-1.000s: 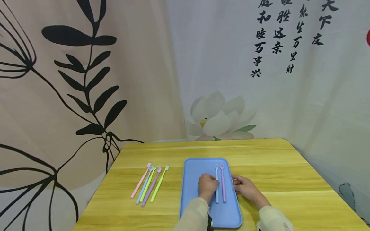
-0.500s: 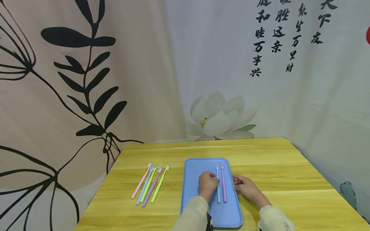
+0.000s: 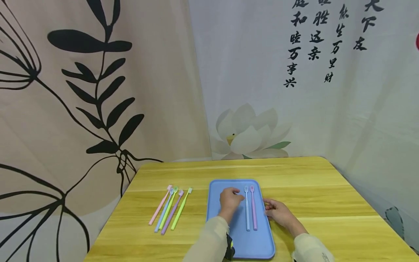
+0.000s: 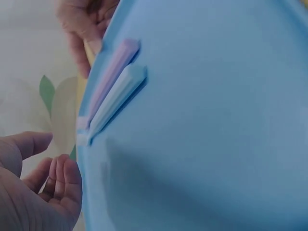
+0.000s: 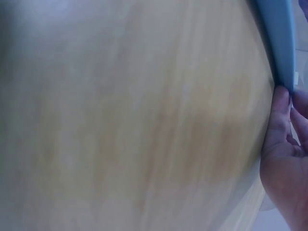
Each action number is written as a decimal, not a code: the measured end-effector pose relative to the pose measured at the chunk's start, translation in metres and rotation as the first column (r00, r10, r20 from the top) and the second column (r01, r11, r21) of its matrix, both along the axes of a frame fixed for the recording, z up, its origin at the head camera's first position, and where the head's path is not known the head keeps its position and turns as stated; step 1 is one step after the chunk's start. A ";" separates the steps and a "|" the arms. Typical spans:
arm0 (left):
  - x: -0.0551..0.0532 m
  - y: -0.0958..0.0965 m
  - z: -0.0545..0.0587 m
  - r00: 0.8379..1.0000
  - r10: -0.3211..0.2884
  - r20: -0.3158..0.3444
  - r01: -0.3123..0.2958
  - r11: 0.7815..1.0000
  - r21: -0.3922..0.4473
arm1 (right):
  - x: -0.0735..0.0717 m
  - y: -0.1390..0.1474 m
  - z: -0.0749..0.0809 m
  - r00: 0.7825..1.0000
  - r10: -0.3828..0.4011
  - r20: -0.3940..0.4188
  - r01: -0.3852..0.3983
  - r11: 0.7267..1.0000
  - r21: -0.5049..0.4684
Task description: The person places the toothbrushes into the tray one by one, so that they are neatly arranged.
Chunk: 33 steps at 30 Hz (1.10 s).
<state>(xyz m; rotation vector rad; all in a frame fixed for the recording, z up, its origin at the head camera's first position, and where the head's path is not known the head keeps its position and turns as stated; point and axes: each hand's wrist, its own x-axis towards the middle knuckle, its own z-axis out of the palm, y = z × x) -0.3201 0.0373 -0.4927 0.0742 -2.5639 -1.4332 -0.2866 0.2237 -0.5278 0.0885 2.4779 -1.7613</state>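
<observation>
My left hand (image 3: 230,201) is over the blue tray (image 3: 242,247), left of the toothbrushes, with thumb and fingers apart and nothing between them. Side by side along the tray's right part lie a light blue toothbrush (image 3: 247,209) and a purple toothbrush (image 3: 253,209), heads pointing away. In the left wrist view, the handle ends of the blue toothbrush (image 4: 120,96) and purple toothbrush (image 4: 115,72) face the camera. My right hand (image 3: 280,216) holds the tray's right rim, its thumb and fingers at the rim (image 5: 284,53) in the right wrist view.
On the wooden table (image 3: 131,240), left of the tray, several toothbrushes lie in a slanted group: a pink toothbrush (image 3: 159,206), a purple toothbrush (image 3: 171,214), a green toothbrush (image 3: 181,211) and others. A printed curtain (image 3: 163,109) hangs behind the table.
My left hand has let go of the light blue toothbrush and moved slightly left and up from it. The blue toothbrush stays beside the purple one; my right hand keeps its place.
</observation>
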 end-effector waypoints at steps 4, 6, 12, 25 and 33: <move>-0.005 -0.010 0.008 1.000 -0.010 0.029 0.010 1.000 0.019 | 0.000 0.000 0.002 1.000 0.002 -0.006 -0.002 1.000 0.000; -0.007 -0.015 0.011 0.999 -0.011 0.032 0.010 1.000 0.018 | 0.000 0.000 0.002 1.000 0.006 -0.009 -0.006 1.000 -0.005; -0.012 -0.035 0.018 1.000 -0.007 -0.001 0.007 1.000 0.030 | 0.000 0.001 0.001 1.000 0.019 -0.013 -0.020 0.999 -0.025; -0.029 -0.081 0.027 1.000 -0.015 0.019 0.014 0.996 0.091 | 0.002 0.000 0.002 0.999 0.032 -0.013 -0.032 0.999 -0.040; -0.033 -0.106 0.035 1.000 -0.010 0.026 0.007 0.994 0.109 | 0.000 0.000 0.000 1.000 0.014 -0.010 -0.015 1.000 -0.020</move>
